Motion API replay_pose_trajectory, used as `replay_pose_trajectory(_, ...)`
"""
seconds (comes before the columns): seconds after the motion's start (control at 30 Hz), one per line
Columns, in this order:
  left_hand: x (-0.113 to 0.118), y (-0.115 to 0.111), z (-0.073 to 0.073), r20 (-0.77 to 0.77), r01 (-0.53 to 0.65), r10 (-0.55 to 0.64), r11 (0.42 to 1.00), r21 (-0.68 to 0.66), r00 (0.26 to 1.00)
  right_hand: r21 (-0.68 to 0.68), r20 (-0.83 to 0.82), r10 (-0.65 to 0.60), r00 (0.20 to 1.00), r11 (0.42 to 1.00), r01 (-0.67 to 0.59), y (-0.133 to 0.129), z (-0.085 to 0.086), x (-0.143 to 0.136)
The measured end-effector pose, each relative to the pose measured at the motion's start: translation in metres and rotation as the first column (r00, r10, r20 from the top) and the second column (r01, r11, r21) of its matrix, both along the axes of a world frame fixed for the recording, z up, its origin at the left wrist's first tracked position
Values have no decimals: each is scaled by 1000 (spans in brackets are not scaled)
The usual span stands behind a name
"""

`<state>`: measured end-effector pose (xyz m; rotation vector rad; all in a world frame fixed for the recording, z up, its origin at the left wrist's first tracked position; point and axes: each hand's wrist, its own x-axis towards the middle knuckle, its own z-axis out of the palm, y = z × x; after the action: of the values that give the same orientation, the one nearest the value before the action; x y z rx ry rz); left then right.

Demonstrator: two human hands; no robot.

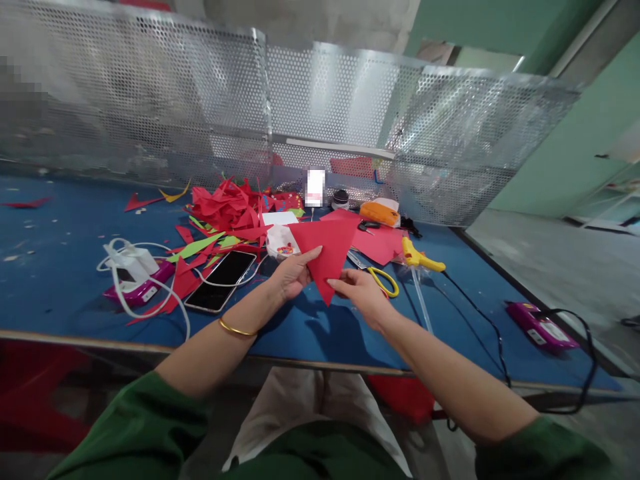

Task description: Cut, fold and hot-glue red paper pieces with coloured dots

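Observation:
A folded red paper triangle (327,247) is held above the front of the blue table, its point toward me. My left hand (296,275) grips its left edge, thumb on top. Near the lower point, my right hand (361,292) pinches the paper between thumb and fingers. Just beyond my right hand lie scissors (385,280) with yellow handles. More red paper (383,243) lies flat behind them, with a small black-handled tool (369,225) on it. To the right rests a yellow glue gun (420,257) with a clear glue stick in it.
Red and green paper scraps (225,210) pile up at the back left. A dark phone (220,281) lies near a white cable and a purple power strip (163,273). Another purple power strip (543,327) sits at right. A perforated metal screen (330,100) borders the table's back.

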<state>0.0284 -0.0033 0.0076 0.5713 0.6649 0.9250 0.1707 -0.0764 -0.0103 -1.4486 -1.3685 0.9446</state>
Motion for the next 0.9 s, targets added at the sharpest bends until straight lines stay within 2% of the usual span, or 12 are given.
replay_pose_trajectory(0.13,-1,1,-1,-11,18,-18,1000,5,1000,61,-147,-47,988,997,56,0,-15,-11)
replay_pose_trajectory(0.27,-1,3,-7,-45,38,-36,997,63,998,147,-201,-104,974,980,135,-5,-14,-3)
replay_pose_trajectory(0.37,1,1,-13,-123,82,-62,983,161,990,216,-225,-149,963,956,198,-6,-13,-3)
replay_pose_trajectory(0.53,0,2,-15,-269,124,-53,959,255,962,316,-221,-274,936,888,334,-9,-12,-2)
replay_pose_trajectory(0.63,-7,8,-9,-342,87,28,945,316,939,470,-58,-377,924,807,358,-22,-5,13)
replay_pose_trajectory(0.7,-16,8,-5,-407,34,145,915,401,902,662,220,-473,853,714,225,-35,-1,26)
replay_pose_trajectory(0.73,-23,6,-3,-476,33,253,858,513,842,737,354,-523,775,666,114,-41,-1,31)
replay_pose_trajectory(0.77,-30,1,-3,-559,88,359,781,619,748,778,460,-564,686,628,-6,-48,-3,36)
replay_pose_trajectory(0.8,-38,-5,-3,-620,199,455,681,705,639,790,532,-587,610,604,-107,-55,-7,39)
replay_pose_trajectory(0.83,-46,-14,-4,-629,324,559,552,769,540,783,586,-597,547,591,-194,-60,-12,40)
replay_pose_trajectory(0.87,-54,-23,-6,-603,429,649,431,794,464,764,631,-595,498,589,-263,-66,-19,40)
replay_pose_trajectory(0.9,-62,-33,-9,-591,547,689,327,770,419,734,673,-575,466,600,-318,-71,-26,39)
